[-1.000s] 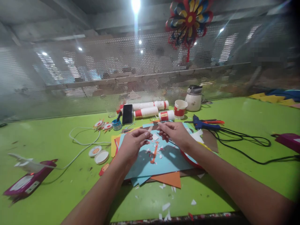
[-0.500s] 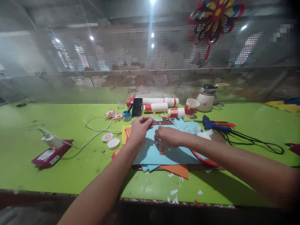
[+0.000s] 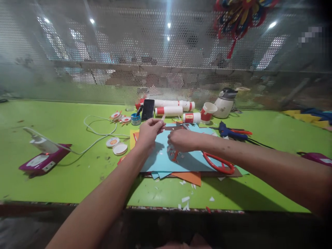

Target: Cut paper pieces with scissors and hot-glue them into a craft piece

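At the left part of the blue sheet (image 3: 155, 162), in the head view, the left hand (image 3: 150, 132) pinches a white strip (image 3: 164, 117), free end up, probably to keep it clear of the paper scraps (image 3: 175, 157). The right hand (image 3: 181, 140) curls over those scraps, fingers bunched; whether it grips anything, I cannot tell. The sheet likely catches cuttings.

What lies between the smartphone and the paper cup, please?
In the head view, a red-banded white tube and a shorter tube lie between the smartphone and the paper cup, with a longer tube behind.
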Tool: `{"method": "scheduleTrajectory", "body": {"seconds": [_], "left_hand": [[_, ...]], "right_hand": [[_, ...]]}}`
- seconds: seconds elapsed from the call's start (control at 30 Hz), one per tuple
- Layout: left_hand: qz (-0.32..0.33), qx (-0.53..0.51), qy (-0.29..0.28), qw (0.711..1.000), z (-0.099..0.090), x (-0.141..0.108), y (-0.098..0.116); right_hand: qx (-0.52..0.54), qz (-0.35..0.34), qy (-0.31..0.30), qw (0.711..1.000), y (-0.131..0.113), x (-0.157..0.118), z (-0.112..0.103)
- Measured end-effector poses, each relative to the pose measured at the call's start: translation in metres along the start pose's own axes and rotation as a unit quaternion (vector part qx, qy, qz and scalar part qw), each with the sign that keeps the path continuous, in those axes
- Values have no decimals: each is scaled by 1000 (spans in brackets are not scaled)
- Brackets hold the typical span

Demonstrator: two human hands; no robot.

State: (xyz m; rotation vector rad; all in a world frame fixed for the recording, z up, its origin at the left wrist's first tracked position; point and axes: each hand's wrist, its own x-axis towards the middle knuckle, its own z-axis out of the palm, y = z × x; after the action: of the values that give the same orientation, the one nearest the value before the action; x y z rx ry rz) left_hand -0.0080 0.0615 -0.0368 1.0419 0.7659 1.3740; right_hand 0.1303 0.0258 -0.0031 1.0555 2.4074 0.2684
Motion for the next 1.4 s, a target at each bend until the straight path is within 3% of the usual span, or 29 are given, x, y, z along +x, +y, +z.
{"method": "scheduleTrajectory", "body": {"seconds": [0.33, 0.47, 0.63, 0.77, 0.93, 1.27, 1.4], "left_hand": [[-8, 20, -3, 1000, -1, 0, -2], [-35, 19, -24, 999, 1, -3, 2], [-115, 23, -94, 989, 4, -10, 2], [-187, 27, -150, 971, 10, -19, -4], [-237, 19, -173, 956, 16, -28, -7], [-211, 6, -177, 961, 19, -31, -9], [-193, 11, -169, 967, 19, -32, -7]], "right_hand": [[12, -52, 77, 996, -7, 12, 16], [37, -16, 135, 990, 4, 1, 23], [54, 64, 224, 971, 17, -27, 37], [45, 116, 305, 944, 13, -44, 50], [51, 119, 391, 911, 0, -42, 61], [168, 109, 503, 841, -7, -31, 71], [272, 150, 538, 784, -5, -33, 72]]}}
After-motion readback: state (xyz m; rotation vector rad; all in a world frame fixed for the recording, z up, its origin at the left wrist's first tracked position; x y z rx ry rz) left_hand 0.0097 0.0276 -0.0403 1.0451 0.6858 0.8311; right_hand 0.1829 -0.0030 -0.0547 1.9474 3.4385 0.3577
